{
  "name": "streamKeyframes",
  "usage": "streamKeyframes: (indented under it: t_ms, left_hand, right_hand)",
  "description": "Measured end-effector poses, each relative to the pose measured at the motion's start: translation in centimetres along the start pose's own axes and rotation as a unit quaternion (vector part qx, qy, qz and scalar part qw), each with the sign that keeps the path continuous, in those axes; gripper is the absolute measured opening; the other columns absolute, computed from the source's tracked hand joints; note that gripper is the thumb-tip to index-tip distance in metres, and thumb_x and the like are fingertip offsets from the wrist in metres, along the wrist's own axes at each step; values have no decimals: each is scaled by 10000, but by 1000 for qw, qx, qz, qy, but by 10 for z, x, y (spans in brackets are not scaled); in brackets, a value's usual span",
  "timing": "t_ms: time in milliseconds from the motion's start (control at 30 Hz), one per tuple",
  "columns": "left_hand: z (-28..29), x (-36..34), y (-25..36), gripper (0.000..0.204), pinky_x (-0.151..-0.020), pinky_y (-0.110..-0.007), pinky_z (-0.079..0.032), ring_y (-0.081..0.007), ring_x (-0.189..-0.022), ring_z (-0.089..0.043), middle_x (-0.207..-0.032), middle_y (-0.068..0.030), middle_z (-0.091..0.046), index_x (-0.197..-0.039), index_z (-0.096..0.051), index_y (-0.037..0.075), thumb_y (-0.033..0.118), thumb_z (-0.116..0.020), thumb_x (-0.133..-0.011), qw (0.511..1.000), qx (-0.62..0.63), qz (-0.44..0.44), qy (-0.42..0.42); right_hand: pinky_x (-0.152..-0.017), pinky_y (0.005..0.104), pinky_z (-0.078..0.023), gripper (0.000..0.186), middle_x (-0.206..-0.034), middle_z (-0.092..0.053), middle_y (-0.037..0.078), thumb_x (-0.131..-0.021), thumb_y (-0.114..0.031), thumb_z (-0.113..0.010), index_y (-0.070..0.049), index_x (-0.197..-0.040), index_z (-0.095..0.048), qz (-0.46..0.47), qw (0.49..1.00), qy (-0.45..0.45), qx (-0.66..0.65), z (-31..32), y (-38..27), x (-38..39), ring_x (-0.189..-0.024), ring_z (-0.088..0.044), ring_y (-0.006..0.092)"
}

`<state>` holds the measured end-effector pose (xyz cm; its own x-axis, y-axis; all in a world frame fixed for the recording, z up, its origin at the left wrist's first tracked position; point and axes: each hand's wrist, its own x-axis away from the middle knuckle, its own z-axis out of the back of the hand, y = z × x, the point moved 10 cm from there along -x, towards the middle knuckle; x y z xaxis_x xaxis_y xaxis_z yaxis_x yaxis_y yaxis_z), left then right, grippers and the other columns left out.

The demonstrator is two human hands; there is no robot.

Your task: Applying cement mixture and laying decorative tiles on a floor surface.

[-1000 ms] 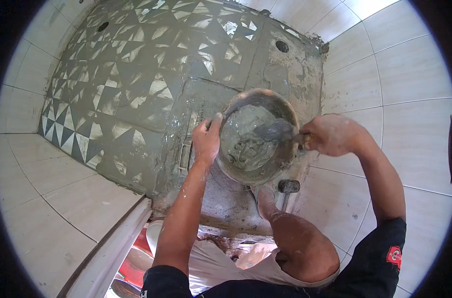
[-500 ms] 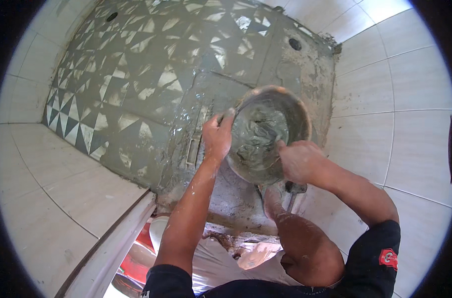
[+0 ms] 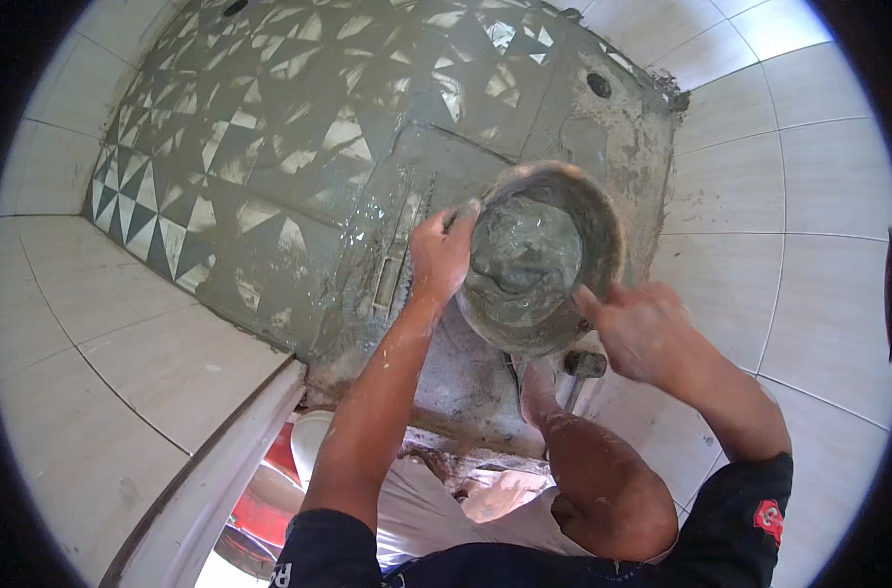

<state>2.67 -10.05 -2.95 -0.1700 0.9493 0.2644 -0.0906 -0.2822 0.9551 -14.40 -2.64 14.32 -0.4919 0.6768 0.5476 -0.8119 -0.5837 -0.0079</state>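
Observation:
A round basin [image 3: 611, 230] with a worn, mortar-smeared rim holds wet grey mortar [image 3: 529, 240]. My left hand [image 3: 440, 253] is closed on its left rim, the thumb lying along the top edge. My right hand [image 3: 644, 328] is at the lower right of the basin, its fingers curled and a little blurred, the thumb reaching over the rim toward the mortar. Whatever it may hold is hidden by the hand and the rim. A notched trowel [image 3: 391, 274] lies on the wet floor, just left of my left hand.
Patterned floor tiles [image 3: 172, 235] under a grey film spread to the left. A dark-headed mallet [image 3: 585, 364] is beside my foot [image 3: 538, 392]. A drain hole [image 3: 599, 85] sits at the far right. Pale wall tiles [image 3: 725, 269] rise at the right; a door frame [image 3: 211, 470] stands lower left.
The right hand has shifted right and slightly down over the basin's rim. The mortar's surface has been stirred into a different shape. My left hand keeps its hold on the rim.

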Motion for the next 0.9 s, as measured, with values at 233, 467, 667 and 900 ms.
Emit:
streamKeyframes:
  t_ms: [233, 467, 667, 900]
  left_hand:
    - [-10, -1, -3, 393, -739, -319, -507, -130, -789, -637, -857, -106, -745, -1032, -732, -31, 349, -683, -943, 998, 56, -7, 1]
    - [0, -2, -13, 392, -760, -317, -515, -139, -804, -648, -877, -114, -747, -1019, -731, -50, 333, -684, -949, 1000, 11, 29, 2]
    - [-12, -1, -1, 383, -763, -323, -516, -144, -817, -653, -891, -118, -749, -1023, -730, -52, 321, -679, -953, 998, 55, 8, 0]
    - [5, 0, -10, 475, -793, -353, -522, -195, -828, -678, -914, -162, -749, -1039, -731, -40, 418, -692, -921, 999, -4, 24, 26]
  right_hand:
    - [-675, 444, -575, 282, -782, -695, 154, -824, -147, -613, -73, -1083, -695, 22, 997, -69, 17, -90, -11, -42, -807, -717, 337]
    - [-768, 426, -580, 133, -812, -733, 130, -693, -145, -672, -78, -786, -740, 5, 996, -86, -10, -18, 25, -20, -833, -727, 312]
    - [-768, 430, -583, 137, -845, -735, 155, -719, -147, -645, -67, -776, -740, -46, 996, -78, -7, -12, 39, -27, -848, -729, 317]
    - [-676, 432, -582, 126, -800, -724, 151, -740, -158, -639, -81, -751, -738, 3, 998, -65, 8, -46, 2, -58, -756, -727, 314]
